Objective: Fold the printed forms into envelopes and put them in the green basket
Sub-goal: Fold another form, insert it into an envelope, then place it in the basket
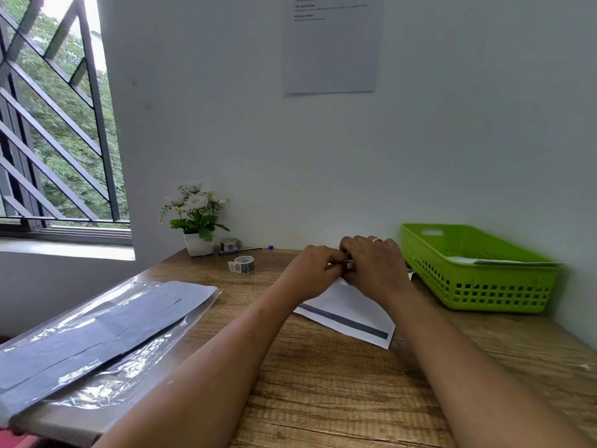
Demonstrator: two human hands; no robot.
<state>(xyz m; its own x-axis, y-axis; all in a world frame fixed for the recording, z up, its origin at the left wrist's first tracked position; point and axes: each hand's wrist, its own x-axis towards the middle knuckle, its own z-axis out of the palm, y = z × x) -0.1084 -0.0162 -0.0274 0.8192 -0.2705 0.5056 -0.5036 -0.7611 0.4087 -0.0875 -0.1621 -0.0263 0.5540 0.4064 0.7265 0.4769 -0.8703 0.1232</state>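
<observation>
Open wooden table was left toward the near edge, the green basket was set near on the right, and the folded form was laid flat, its far tip pinched by the left hand and right hand.

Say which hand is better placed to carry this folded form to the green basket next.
Right, probably. The right hand works on the side of the folded form nearer the green basket, which stands just to its right. The left hand would have to cross over the right arm.
</observation>
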